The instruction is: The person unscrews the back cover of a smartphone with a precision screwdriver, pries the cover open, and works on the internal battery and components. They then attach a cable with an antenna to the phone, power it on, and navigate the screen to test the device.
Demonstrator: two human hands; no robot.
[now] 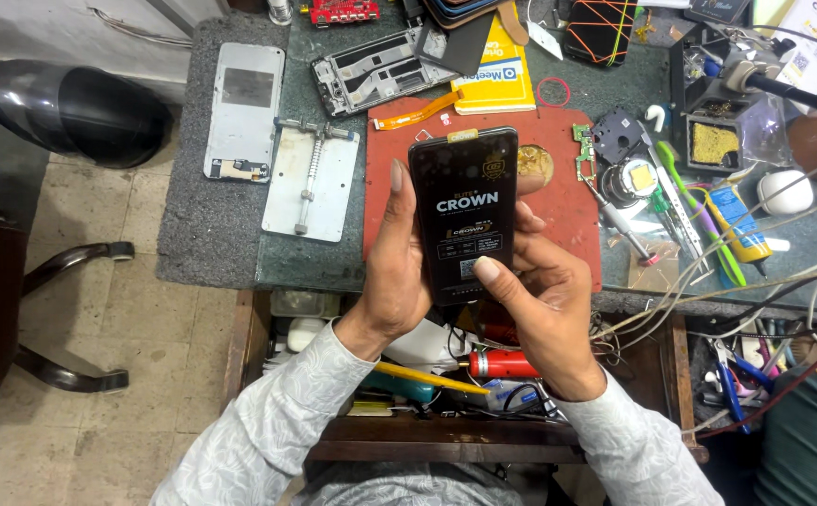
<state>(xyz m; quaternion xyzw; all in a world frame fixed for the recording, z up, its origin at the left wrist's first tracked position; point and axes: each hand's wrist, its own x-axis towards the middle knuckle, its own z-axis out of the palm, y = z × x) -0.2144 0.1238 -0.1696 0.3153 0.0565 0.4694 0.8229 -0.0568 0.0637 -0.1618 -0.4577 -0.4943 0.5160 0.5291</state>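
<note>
Both hands hold a black phone-sized screen panel (463, 201) with a printed protective film, upright over the front edge of a red work mat (572, 201). My left hand (397, 267) grips its left side, thumb along the edge. My right hand (539, 300) supports the right side, its thumb pressed on the lower face of the panel.
On the grey bench lie a metal phone-holding jig (313, 178), a silver back plate (244, 108), a phone frame (375, 70), an orange flex cable (418, 111), a yellow booklet (502, 75), a circuit board (584, 155), tweezers and tools (689, 206). An open drawer (446, 375) of tools sits below.
</note>
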